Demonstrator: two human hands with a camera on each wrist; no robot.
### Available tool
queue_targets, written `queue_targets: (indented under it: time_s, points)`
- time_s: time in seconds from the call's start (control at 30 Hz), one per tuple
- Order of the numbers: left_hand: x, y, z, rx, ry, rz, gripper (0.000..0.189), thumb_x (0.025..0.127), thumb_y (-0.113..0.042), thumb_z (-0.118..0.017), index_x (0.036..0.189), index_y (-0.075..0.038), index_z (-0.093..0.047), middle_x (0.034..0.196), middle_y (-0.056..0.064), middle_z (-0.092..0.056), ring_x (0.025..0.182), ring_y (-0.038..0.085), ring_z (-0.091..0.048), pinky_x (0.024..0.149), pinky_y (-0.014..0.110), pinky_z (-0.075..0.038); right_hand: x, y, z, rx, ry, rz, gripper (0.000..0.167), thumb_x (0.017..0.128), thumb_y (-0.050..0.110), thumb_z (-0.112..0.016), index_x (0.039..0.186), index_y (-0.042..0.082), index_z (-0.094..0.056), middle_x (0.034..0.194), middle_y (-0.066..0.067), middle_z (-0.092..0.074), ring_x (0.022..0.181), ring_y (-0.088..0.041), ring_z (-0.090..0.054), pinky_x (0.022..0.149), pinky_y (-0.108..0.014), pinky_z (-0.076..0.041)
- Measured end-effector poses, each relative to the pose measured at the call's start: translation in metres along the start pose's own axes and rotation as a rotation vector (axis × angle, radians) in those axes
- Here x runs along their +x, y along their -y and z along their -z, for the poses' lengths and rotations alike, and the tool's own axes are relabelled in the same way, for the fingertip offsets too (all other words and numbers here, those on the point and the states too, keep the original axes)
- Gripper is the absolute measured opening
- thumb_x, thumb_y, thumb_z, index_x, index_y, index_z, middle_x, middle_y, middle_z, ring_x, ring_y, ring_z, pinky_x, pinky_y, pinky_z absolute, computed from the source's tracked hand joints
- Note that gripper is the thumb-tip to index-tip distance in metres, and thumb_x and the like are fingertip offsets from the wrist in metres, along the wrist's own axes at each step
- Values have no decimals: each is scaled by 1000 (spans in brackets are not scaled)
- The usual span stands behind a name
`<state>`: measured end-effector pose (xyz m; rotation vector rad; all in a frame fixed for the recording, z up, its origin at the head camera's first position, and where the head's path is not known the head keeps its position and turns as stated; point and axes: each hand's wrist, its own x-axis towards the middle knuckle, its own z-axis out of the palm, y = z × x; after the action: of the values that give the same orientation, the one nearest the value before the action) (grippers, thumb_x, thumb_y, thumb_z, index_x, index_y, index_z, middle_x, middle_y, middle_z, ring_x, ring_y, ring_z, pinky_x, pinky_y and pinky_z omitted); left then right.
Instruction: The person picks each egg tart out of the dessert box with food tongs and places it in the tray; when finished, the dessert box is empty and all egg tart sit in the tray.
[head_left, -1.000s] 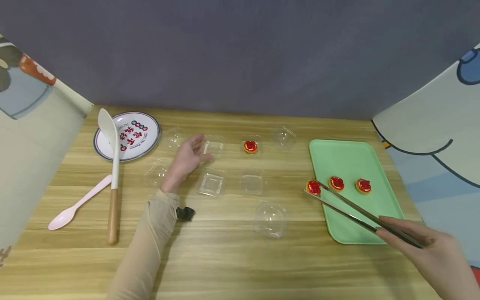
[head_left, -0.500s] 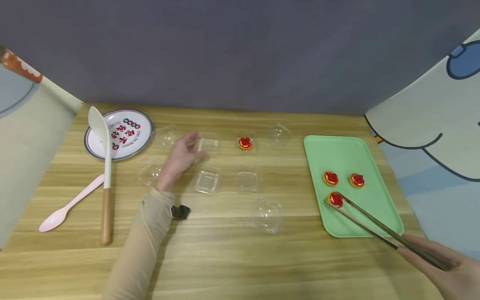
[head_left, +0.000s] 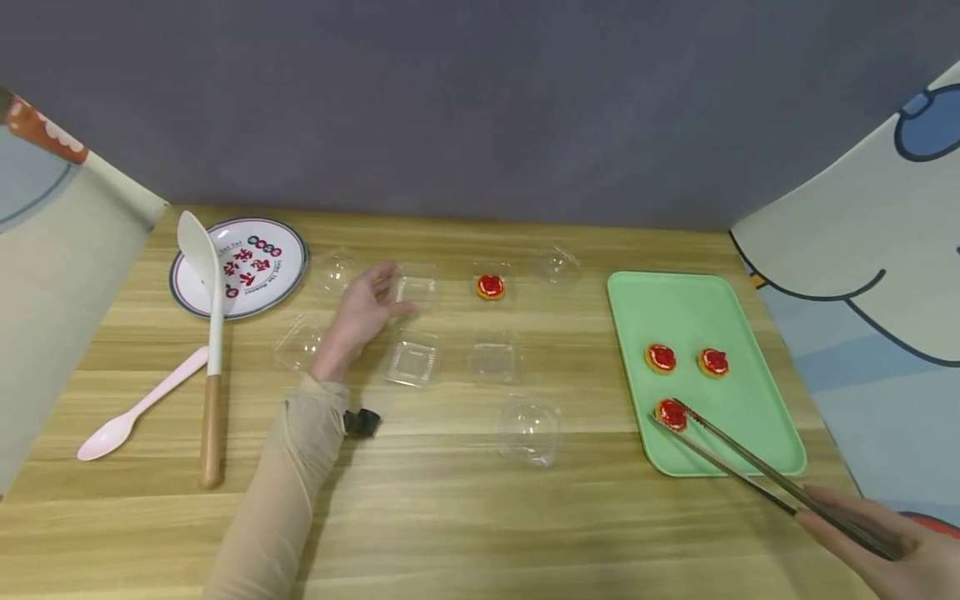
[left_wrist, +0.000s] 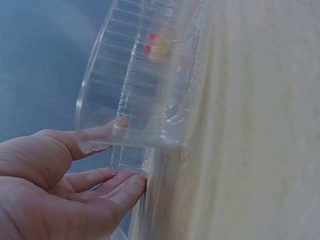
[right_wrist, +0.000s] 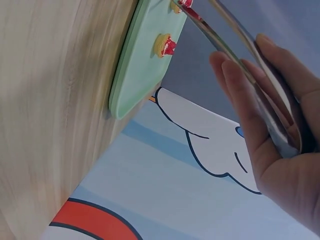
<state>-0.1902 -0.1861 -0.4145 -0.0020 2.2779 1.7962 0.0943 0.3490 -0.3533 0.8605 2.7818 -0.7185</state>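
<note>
My right hand (head_left: 892,542) holds long metal tongs (head_left: 757,475), their arms slightly apart. The tong tips reach the nearest red-topped tart (head_left: 670,414) on the green tray (head_left: 675,300). Two more tarts, one at left (head_left: 661,357) and one at right (head_left: 713,362), sit farther back on that tray. With loosely spread fingers, my left hand (head_left: 363,312) lies beside a clear plastic box (head_left: 416,287) at the back. In the left wrist view its fingertips (left_wrist: 132,187) are right at the box's edge, and the thumb shows through clear plastic.
Another tart (head_left: 491,287) sits in a clear box at the back. More clear boxes, one in front (head_left: 413,360) and one at centre (head_left: 493,358), and domed lids (head_left: 530,429) lie around. Leftward are a printed plate (head_left: 277,250), a wooden-handled spatula (head_left: 213,358) and a pink spoon (head_left: 142,408).
The tongs moved toward me, and the tart at their tips went from the tray's left edge to its near-left part. My left hand stayed by the box; the head view shifted slightly.
</note>
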Motion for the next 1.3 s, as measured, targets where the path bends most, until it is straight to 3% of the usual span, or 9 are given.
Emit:
queue_targets:
  time_s: [0.13, 0.2, 0.3, 0.4, 0.43, 0.53, 0.97, 1.1, 1.3]
  points:
    - [0, 1, 0, -3, -3, -1, 85, 94, 9, -74, 165, 4, -28, 171, 23, -29, 157, 37, -31, 128, 41, -32, 1, -3, -3, 28, 23, -55, 80, 95, 39, -84, 146, -15, -54, 138, -40, -58, 73, 26, -40, 52, -8, -45]
    - [0, 1, 0, -4, -3, -4, 86, 94, 8, -75, 165, 5, -27, 171, 23, -28, 157, 37, -31, 128, 41, -32, 1, -4, -3, 34, 25, -60, 80, 96, 40, -83, 147, -14, -52, 140, -41, -55, 78, 6, -66, 57, -17, -54]
    - [0, 1, 0, -5, -2, -3, 86, 94, 8, -75, 165, 4, -27, 171, 23, -29, 157, 37, -31, 129, 41, -32, 1, -5, -5, 58, -8, -35, 78, 96, 37, -83, 148, -14, -52, 131, -36, -66, 80, 3, -68, 57, -17, -54]
    - [0, 1, 0, -2, -3, -3, 86, 94, 8, -74, 166, 4, -26, 171, 23, -29, 157, 37, -31, 128, 41, -32, -1, -6, -7, 113, -55, 8, 72, 96, 30, -84, 147, -11, -55, 107, 5, -77, 80, 18, -57, 60, -10, -50]
    - [0, 1, 0, -2, -4, -3, 86, 94, 8, -74, 165, 4, -26, 171, 23, -29, 157, 37, -31, 128, 41, -32, -1, -7, -8, 128, -70, 35, 69, 96, 27, -85, 145, -11, -56, 100, 19, -72, 78, 26, -45, 55, -5, -43]
    - [-1, 1, 0, -2, -6, -4, 85, 94, 9, -74, 165, 5, -27, 171, 23, -29, 157, 38, -31, 128, 41, -33, -4, -8, -9, 157, -95, 103, 60, 95, 19, -85, 142, -8, -60, 98, 44, -50, 82, 29, -47, 58, -2, -43]
    - [-1, 0, -1, -3, -2, 6, 88, 94, 7, -75, 167, 1, -26, 172, 20, -28, 158, 35, -31, 128, 40, -32, -1, -5, -8, 167, -97, 169, 54, 97, 17, -83, 142, -4, -62, 104, 42, -54, 88, 28, -49, 61, -1, -45]
    - [-1, 0, -1, -6, -7, 18, 88, 94, 6, -76, 167, 0, -27, 172, 19, -28, 158, 34, -31, 128, 39, -32, 4, 9, -8, 123, -78, 118, 55, 98, 31, -82, 140, -1, -66, 100, 32, -66, 85, 29, -49, 58, -3, -47]
    - [0, -1, -1, -4, -18, 17, 87, 94, 6, -76, 166, 0, -28, 172, 18, -29, 158, 34, -31, 128, 39, -32, 11, 40, -9, 172, -5, 237, 49, 96, 34, -84, 138, 10, -73, 110, 32, -71, 96, 28, -52, 66, -7, -55]
